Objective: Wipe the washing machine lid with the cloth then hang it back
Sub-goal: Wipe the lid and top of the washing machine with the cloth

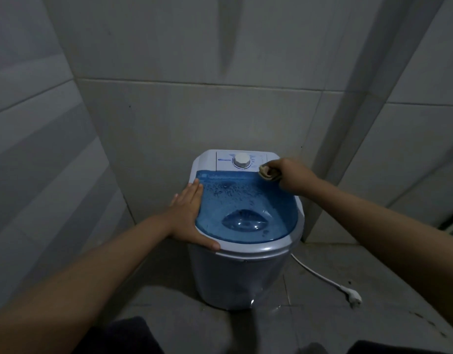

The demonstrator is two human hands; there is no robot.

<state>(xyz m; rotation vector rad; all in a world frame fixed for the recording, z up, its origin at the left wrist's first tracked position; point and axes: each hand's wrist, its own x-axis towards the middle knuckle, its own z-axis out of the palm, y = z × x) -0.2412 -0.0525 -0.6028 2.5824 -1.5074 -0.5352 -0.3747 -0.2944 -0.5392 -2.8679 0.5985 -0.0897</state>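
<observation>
A small white washing machine (233,277) stands on the floor against the tiled wall. Its translucent blue lid (246,200) is speckled with droplets. My right hand (292,177) is closed around a bunched pale cloth (266,173), pressing it at the lid's far right corner beside the control panel. My left hand (189,215) lies flat, fingers together, on the lid's left edge and the white rim. A round white dial (242,160) sits on the panel behind the lid.
Grey tiled walls close in on the left, back and right. A white power cord with its plug (352,297) lies unplugged on the floor to the machine's right. A wall corner juts out behind my right arm.
</observation>
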